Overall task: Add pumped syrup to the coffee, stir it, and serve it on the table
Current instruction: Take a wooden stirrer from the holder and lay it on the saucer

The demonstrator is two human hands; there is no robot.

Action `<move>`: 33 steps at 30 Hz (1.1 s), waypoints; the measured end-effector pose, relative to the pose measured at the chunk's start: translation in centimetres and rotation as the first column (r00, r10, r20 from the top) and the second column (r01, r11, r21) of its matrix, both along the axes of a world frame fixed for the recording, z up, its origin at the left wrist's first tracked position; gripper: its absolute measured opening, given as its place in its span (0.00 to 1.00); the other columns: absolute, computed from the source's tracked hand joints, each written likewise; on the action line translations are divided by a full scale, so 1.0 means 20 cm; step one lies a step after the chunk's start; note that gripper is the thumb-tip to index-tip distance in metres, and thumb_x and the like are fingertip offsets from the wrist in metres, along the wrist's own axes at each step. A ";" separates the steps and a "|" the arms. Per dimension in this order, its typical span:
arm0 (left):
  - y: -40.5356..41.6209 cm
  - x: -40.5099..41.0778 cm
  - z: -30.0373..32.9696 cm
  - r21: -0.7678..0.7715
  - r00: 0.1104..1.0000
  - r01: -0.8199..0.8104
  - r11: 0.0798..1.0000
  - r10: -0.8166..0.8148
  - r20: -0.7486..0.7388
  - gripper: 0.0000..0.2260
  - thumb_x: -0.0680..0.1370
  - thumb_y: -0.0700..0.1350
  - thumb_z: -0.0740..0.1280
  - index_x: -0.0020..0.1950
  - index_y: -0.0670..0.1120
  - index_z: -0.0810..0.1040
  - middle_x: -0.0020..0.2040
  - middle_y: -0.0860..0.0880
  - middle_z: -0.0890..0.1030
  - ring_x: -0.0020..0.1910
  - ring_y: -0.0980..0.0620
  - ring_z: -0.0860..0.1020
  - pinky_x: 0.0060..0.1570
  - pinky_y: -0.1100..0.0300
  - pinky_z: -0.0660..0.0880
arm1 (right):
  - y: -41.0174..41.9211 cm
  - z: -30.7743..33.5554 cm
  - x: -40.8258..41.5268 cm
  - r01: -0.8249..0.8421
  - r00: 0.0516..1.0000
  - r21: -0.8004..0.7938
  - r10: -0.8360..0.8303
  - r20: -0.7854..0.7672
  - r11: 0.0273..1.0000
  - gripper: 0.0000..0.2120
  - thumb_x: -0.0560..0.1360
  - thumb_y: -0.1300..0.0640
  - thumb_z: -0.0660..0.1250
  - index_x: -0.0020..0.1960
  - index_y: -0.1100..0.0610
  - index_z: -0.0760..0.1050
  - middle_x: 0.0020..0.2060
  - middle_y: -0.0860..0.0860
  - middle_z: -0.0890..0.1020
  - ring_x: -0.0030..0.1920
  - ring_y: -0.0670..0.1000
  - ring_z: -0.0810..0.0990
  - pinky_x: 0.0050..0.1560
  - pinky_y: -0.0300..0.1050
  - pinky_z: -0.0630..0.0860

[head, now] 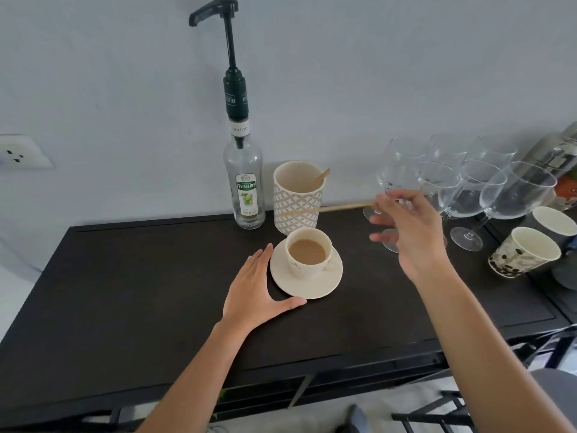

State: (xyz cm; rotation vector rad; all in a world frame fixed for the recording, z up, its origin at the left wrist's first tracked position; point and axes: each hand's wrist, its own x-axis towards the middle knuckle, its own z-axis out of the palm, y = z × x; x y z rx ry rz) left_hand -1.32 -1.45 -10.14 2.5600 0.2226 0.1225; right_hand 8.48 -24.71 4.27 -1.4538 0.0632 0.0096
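One cam only, worn on the head, wide-angle, looking fwd and down over a dark table [131, 295] toward a pale wall [343, 73]. It sits close: both forearms enter from the bottom edge, and the coffee cup [307, 251] lies near centre frame. Edges bow w/ lens distortion; glasses [487, 189] crowd the right side. No 2nd view, so no overlap.

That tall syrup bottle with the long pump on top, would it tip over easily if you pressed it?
Probably, yes: the syrup bottle looks nearly empty, so light, and its raised pump stands tall over a narrow base. Being apparently glass, it may break if it falls.
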 end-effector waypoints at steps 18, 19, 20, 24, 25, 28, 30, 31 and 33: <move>0.01 0.01 -0.01 0.078 0.998 0.029 0.997 -0.034 0.059 0.59 0.60 0.81 0.65 0.81 0.49 0.53 0.81 0.54 0.55 0.80 0.53 0.53 0.76 0.60 0.42 | -0.10 -0.52 -0.16 -0.027 0.973 -0.238 -0.028 -0.228 0.971 0.08 0.75 0.56 0.75 0.50 0.57 0.77 0.41 0.54 0.87 0.32 0.52 0.81 0.29 0.48 0.81; 0.01 0.01 -0.01 0.078 0.998 0.031 0.996 -0.036 0.057 0.59 0.60 0.81 0.65 0.81 0.49 0.53 0.81 0.54 0.55 0.80 0.53 0.53 0.76 0.60 0.42 | -0.08 -0.54 -0.16 -0.025 0.972 -0.241 -0.032 -0.232 0.970 0.08 0.75 0.56 0.75 0.50 0.56 0.77 0.42 0.54 0.87 0.32 0.52 0.81 0.28 0.48 0.81; 0.01 0.00 -0.01 0.079 0.998 0.033 0.996 -0.037 0.054 0.59 0.60 0.81 0.65 0.81 0.49 0.53 0.81 0.54 0.55 0.80 0.53 0.53 0.76 0.60 0.41 | -0.07 -0.55 -0.15 -0.022 0.971 -0.243 -0.038 -0.237 0.970 0.09 0.75 0.56 0.75 0.50 0.56 0.77 0.42 0.54 0.87 0.31 0.52 0.81 0.28 0.47 0.81; 0.01 0.00 -0.01 0.077 0.998 0.034 0.996 -0.038 0.055 0.59 0.60 0.82 0.64 0.81 0.49 0.53 0.81 0.54 0.55 0.80 0.54 0.54 0.76 0.60 0.41 | -0.03 -0.57 -0.15 -0.013 0.964 -0.257 -0.056 -0.260 0.966 0.11 0.74 0.56 0.76 0.51 0.56 0.77 0.41 0.53 0.87 0.31 0.51 0.82 0.27 0.47 0.81; 0.01 0.00 -0.01 0.076 0.998 0.033 0.997 -0.037 0.052 0.59 0.60 0.81 0.65 0.81 0.49 0.53 0.81 0.54 0.55 0.80 0.55 0.53 0.76 0.60 0.41 | -0.02 -0.58 -0.14 -0.018 0.962 -0.261 -0.054 -0.267 0.965 0.11 0.74 0.55 0.76 0.52 0.56 0.77 0.42 0.53 0.87 0.31 0.51 0.82 0.28 0.47 0.81; 0.01 0.00 0.00 0.082 0.998 0.032 0.996 -0.037 0.058 0.59 0.61 0.81 0.65 0.81 0.48 0.52 0.81 0.54 0.55 0.80 0.54 0.53 0.76 0.61 0.40 | 0.00 -0.59 -0.14 -0.029 0.958 -0.271 -0.051 -0.283 0.962 0.13 0.72 0.54 0.78 0.51 0.56 0.77 0.43 0.54 0.86 0.31 0.52 0.83 0.29 0.48 0.81; 0.01 0.00 0.00 0.076 0.998 0.029 0.997 -0.033 0.059 0.59 0.61 0.80 0.66 0.81 0.49 0.52 0.81 0.54 0.54 0.79 0.54 0.52 0.75 0.61 0.40 | 0.01 -0.59 -0.13 -0.031 0.956 -0.279 -0.053 -0.287 0.960 0.13 0.72 0.54 0.78 0.51 0.56 0.78 0.43 0.54 0.86 0.31 0.52 0.83 0.29 0.48 0.82; 0.01 0.00 0.00 0.076 0.998 0.027 0.997 -0.032 0.059 0.59 0.60 0.80 0.66 0.81 0.49 0.52 0.81 0.54 0.54 0.79 0.54 0.52 0.75 0.61 0.40 | 0.02 -0.59 -0.13 -0.031 0.957 -0.285 -0.054 -0.286 0.958 0.12 0.72 0.53 0.78 0.51 0.56 0.79 0.43 0.54 0.86 0.30 0.51 0.84 0.29 0.48 0.82; 0.00 0.00 0.00 0.076 0.997 0.025 0.997 -0.030 0.067 0.59 0.60 0.81 0.66 0.81 0.49 0.53 0.81 0.54 0.55 0.80 0.54 0.53 0.76 0.60 0.41 | 0.02 -0.58 -0.14 -0.031 0.960 -0.306 -0.057 -0.276 0.951 0.11 0.72 0.53 0.78 0.50 0.55 0.79 0.43 0.53 0.85 0.30 0.51 0.84 0.29 0.48 0.82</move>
